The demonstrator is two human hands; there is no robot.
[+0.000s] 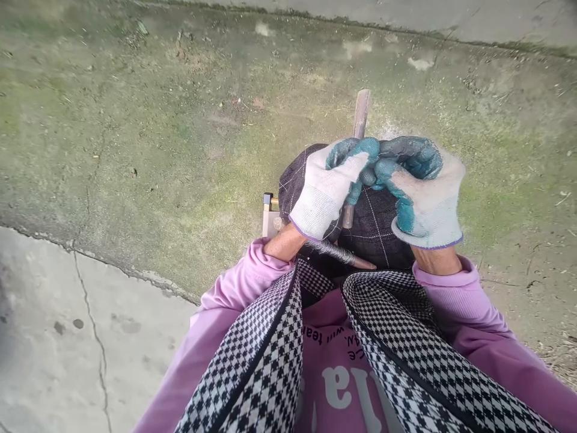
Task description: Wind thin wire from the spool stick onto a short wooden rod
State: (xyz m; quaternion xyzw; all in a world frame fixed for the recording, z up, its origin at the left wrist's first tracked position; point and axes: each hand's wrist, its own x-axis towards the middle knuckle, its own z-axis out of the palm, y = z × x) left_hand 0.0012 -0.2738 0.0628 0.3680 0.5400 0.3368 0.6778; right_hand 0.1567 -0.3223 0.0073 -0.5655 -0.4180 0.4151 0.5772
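I wear white work gloves with teal-coated palms and fingers. My left hand (331, 180) is closed around the middle of a short, worn stick (361, 113), brownish and perhaps wooden. Both ends of that stick stick out, one beyond the fingers and one below them. Beside it, my right hand (424, 186) is closed in a pinch, its fingertips meeting those of the left. Whatever lies between them is hidden. Across my lap, below the left wrist, rests a tapered spindle (333, 251) wound with thin, silvery wire or thread.
Dark checked cloth (374, 222) covers my knees. A pale block with a black-and-brass fitting (270, 216) shows left of my knee. The ground (180, 132) is mossy concrete, bordered by a cracked grey slab (54, 337) at lower left. A houndstooth garment (252, 355) hangs over my pink sleeves.
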